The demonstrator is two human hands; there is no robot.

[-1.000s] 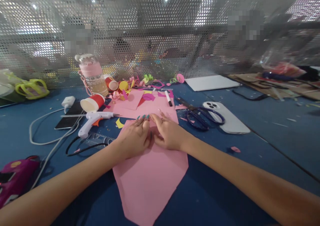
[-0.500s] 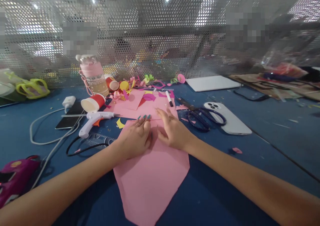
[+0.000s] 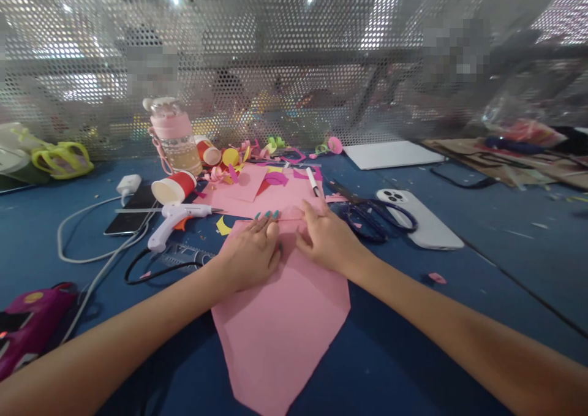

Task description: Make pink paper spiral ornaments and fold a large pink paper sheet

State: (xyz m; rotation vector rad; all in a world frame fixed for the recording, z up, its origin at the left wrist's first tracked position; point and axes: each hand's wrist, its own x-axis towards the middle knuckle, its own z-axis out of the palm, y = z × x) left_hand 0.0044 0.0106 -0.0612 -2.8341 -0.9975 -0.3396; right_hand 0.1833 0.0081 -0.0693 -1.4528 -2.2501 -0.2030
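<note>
- Here, the pink paper sheet (image 3: pixel 280 318) lies flat on the blue table (image 3: pixel 459 318), its pointed end toward the near edge and its far edge under both hands.
- Just beyond its far edge lie more pink sheets (image 3: pixel 257 198) with coloured paper scraps (image 3: pixel 239 158) strewn over and behind them.
- Left of the sheet rests a white glue gun (image 3: pixel 177 220), its nozzle pointing right, with a red paper cup (image 3: pixel 173 189) on its side behind it and a pink-capped bottle (image 3: pixel 177 137) further back.
- Right of the sheet lie dark scissors (image 3: pixel 367 211) and, just beside them, a white phone (image 3: pixel 420 220) face down; a black marker (image 3: pixel 312 182) lies on the far pink sheets.
- A perforated metal screen (image 3: pixel 294 67) closes off the far side of the table.
- The left hand (image 3: pixel 250 253) lies flat, palm down, on the sheet's far left part, fingers stretched out together toward the far edge, holding nothing.
- The right hand (image 3: pixel 326 238) presses on the far right part, close beside the left, its fingers bent down at the edge; whether it pinches the paper cannot be told.
- Both forearms come in from the near corners, converging over the sheet.
</note>
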